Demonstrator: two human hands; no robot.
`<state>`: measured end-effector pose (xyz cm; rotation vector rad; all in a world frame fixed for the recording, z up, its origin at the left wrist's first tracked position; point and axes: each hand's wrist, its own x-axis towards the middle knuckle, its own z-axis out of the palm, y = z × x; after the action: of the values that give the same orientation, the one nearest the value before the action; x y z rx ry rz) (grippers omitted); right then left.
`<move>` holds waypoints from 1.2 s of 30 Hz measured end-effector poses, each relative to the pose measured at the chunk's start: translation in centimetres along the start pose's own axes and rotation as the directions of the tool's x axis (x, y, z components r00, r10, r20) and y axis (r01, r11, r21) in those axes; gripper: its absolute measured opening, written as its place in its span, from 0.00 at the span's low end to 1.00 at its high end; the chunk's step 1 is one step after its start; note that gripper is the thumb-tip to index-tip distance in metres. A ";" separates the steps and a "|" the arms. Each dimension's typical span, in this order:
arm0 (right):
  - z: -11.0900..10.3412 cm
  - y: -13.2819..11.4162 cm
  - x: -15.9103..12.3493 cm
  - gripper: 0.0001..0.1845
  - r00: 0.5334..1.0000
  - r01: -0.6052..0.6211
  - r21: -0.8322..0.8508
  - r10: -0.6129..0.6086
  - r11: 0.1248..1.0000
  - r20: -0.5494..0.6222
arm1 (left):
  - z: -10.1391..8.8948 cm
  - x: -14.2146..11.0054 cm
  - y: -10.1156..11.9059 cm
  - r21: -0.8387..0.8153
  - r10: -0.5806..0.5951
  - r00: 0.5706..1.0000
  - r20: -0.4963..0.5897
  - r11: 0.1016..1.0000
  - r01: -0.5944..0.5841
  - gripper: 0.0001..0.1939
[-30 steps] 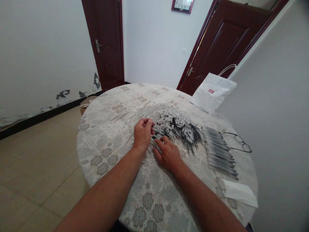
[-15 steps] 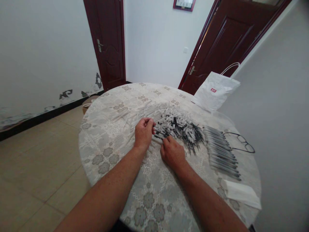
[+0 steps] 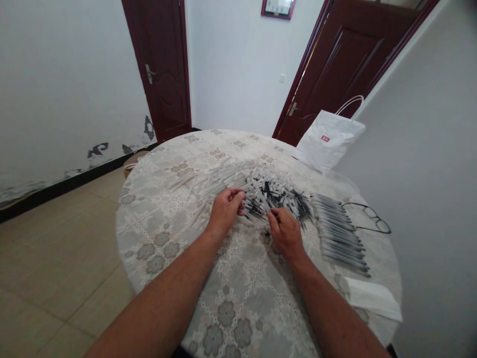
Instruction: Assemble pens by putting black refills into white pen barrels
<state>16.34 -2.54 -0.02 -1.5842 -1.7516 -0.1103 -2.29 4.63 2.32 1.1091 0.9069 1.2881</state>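
A heap of pen parts, pale barrels with thin black pieces among them, spreads over the middle of the table. At its near edge my left hand is closed, thumb against the fingers; a small dark bit shows at the tips, too small to name. My right hand pinches the lower end of a whitish pen barrel, which slants up and left over the heap. Close by on the right lie black slim pieces. Farther right, a row of grey-looking pens lies side by side.
The round table wears a patterned cloth. Eyeglasses lie past the pen row, and a folded white cloth or paper sits nearer. At the back right stands a white paper bag, close to the wall.
My right hand has moved right and up from the near edge of the heap, and a pen barrel now shows raised in it. My left hand has shifted slightly right and down.
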 end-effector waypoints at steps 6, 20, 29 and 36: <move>-0.4 -1.0 -0.1 0.11 0.988 0.113 0.096 -0.121 0.989 0.090 | 0.7 -0.8 0.0 0.053 -0.087 0.955 0.285 0.996 0.075 0.16; -5.2 3.8 1.8 0.08 0.941 0.014 -0.226 0.063 0.974 0.331 | 1.0 -0.8 -0.5 -0.126 -0.223 0.944 0.241 0.958 0.259 0.14; -4.2 5.5 1.6 0.10 0.960 -0.143 -0.412 0.227 0.900 0.163 | 0.8 -0.5 -1.0 -0.221 -0.179 0.953 0.245 0.947 0.235 0.15; -3.1 5.9 1.2 0.09 0.985 -0.097 -0.343 0.141 0.934 0.103 | 0.7 -0.6 -0.5 -0.219 -0.181 0.956 0.231 0.947 0.233 0.18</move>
<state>23.05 -1.85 0.40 -1.9794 -1.7978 -0.2687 -1.55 3.95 1.95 0.9077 0.6684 1.0549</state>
